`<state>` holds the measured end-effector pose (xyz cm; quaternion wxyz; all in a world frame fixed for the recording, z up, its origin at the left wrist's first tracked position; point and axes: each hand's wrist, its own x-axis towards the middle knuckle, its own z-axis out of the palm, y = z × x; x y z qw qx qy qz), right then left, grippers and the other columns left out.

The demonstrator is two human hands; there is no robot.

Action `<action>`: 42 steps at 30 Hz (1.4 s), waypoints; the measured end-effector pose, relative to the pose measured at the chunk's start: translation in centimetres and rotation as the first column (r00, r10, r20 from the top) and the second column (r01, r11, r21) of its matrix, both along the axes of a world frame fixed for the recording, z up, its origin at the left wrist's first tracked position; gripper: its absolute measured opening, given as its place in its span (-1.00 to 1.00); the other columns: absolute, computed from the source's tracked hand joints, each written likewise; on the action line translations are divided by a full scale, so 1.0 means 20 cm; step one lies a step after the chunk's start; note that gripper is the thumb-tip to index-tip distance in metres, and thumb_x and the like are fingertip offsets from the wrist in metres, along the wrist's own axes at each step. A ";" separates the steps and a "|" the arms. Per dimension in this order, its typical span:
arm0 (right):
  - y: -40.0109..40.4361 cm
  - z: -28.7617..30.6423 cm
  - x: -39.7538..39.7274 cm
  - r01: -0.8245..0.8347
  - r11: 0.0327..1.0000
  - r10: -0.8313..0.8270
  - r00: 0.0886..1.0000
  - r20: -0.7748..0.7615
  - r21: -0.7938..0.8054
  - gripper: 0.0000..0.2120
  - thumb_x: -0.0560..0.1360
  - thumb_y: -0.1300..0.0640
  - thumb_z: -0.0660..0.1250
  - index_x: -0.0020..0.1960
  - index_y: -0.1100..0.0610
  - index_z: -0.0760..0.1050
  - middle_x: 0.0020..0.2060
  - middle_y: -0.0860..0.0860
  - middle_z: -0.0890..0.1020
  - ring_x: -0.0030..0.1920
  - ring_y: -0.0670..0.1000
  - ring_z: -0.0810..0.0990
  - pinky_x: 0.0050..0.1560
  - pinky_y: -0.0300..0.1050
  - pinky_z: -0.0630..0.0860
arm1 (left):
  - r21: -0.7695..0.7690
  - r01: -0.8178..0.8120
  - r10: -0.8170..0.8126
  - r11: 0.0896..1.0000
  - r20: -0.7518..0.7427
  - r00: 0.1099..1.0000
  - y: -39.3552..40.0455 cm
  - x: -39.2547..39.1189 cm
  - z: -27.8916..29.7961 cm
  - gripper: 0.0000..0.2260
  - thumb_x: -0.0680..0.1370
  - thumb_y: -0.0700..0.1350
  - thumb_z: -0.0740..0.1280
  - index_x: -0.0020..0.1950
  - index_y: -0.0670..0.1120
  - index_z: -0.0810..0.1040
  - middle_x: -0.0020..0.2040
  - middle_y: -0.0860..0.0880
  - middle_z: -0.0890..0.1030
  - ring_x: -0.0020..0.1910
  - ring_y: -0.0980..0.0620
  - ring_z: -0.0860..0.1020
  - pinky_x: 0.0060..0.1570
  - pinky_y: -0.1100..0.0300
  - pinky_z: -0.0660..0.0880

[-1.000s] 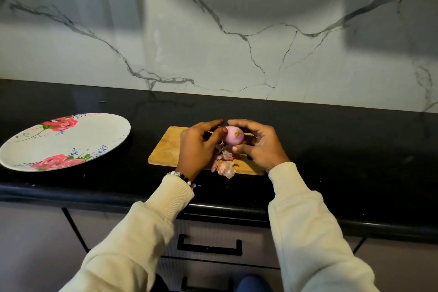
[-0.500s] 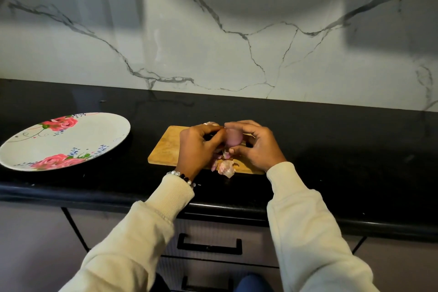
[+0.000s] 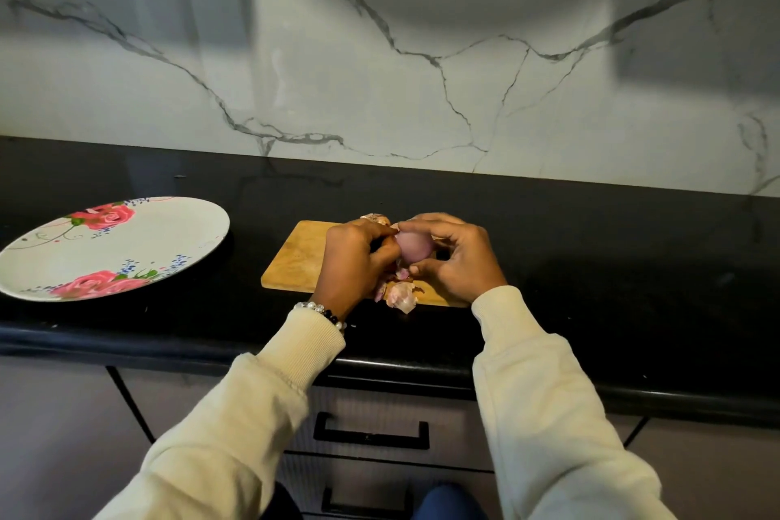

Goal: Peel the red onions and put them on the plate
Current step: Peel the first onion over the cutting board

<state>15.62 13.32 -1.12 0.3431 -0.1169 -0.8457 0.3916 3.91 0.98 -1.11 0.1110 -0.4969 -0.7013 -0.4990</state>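
The desk (image 3: 591, 266) is a glossy black slab with a rounded front edge, hard and slick, so a dropped onion would likely roll off it. Toward its left end lies the plate (image 3: 198, 232), a wide, shallow, glazed oval with painted roses, bare of onions and well apart from the work; carrying a wet bulb that far risks a fumble. Near the front edge, about midway along, sits the board (image 3: 295, 262), flat pale wood with a grained surface. Over it the left hand (image 3: 354, 262) and right hand (image 3: 456, 258) each curl their grip round 1 smooth, rounded purple onion (image 3: 415, 247); its sheen suggests it could squirt free. Papery, curled skins (image 3: 401, 296) litter the board's front edge and may slide off.
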 end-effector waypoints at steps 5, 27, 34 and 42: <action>0.00 0.00 0.00 0.014 1.000 -0.015 1.000 0.010 0.020 -0.48 0.32 0.42 0.56 0.21 0.07 0.65 0.17 -0.06 0.60 0.22 -0.06 0.57 0.21 -0.24 0.56 | -0.041 -0.028 0.027 0.999 -0.043 0.999 0.00 -0.01 0.00 -0.85 0.47 -0.24 0.45 0.03 -0.21 0.69 -0.09 -0.15 0.69 -0.11 -0.06 0.63 -0.05 0.15 0.55; 0.00 0.02 0.00 0.075 0.985 -0.089 0.993 -0.080 -0.153 -0.43 0.35 0.44 0.51 0.28 0.05 0.58 0.19 -0.12 0.59 0.26 -0.05 0.55 0.30 -0.04 0.54 | 0.194 -0.201 0.090 0.960 0.466 0.880 0.01 -0.04 -0.01 -0.86 0.54 -0.22 0.33 -0.03 -0.09 0.68 -0.15 0.01 0.69 -0.17 0.10 0.65 -0.10 0.11 0.62; 0.00 0.02 0.00 0.078 0.978 -0.096 0.992 -0.086 -0.195 -0.44 0.37 0.45 0.50 0.25 0.00 0.58 0.20 -0.10 0.59 0.25 -0.04 0.56 0.27 -0.09 0.55 | 0.114 -0.240 0.223 0.964 0.147 0.964 0.01 -0.04 -0.02 -0.83 0.54 -0.14 0.40 0.10 -0.10 0.69 0.05 -0.09 0.59 -0.11 0.11 0.53 -0.09 0.29 0.46; -0.02 0.04 0.01 -0.064 0.962 0.022 0.987 -0.156 -0.267 -0.47 0.34 0.49 0.50 0.07 -0.07 0.58 0.17 -0.04 0.59 0.21 -0.02 0.59 0.12 -0.16 0.60 | 0.128 0.096 -0.132 0.987 0.313 0.941 0.02 -0.02 -0.02 -0.81 0.54 -0.15 0.41 0.15 -0.07 0.66 -0.03 0.05 0.69 -0.06 0.17 0.65 -0.03 0.25 0.59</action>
